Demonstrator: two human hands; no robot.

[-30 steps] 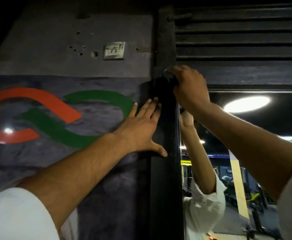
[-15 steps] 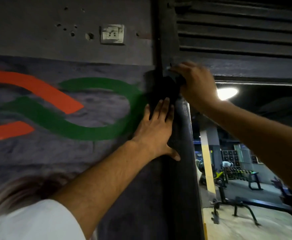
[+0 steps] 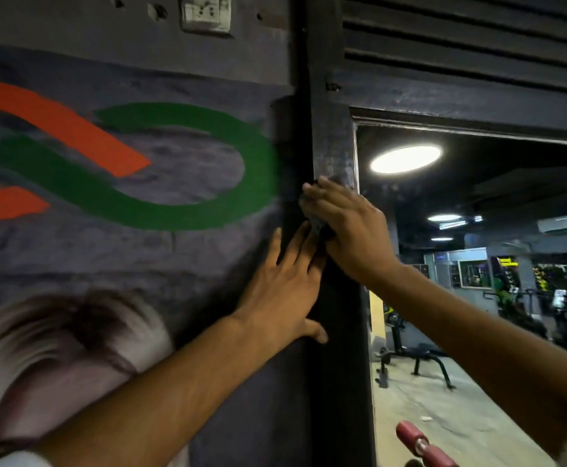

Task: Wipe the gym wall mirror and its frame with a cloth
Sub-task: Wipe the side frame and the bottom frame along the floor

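Dark frame (image 3: 334, 146): cloth (image 3: 320, 227) under right hand (image 3: 349, 230), above left hand (image 3: 285, 294).

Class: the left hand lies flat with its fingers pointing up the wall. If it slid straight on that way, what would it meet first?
Most likely the right hand and its dark cloth: the left hand has fingertips almost touching them against the frame.

No legible text, label, brand or number is found. Orange and green curved bands are painted on the wall (image 3: 174, 271), but no letters are formed by them. Small signs reflected in the mirror (image 3: 477, 298) are too blurred to be read.
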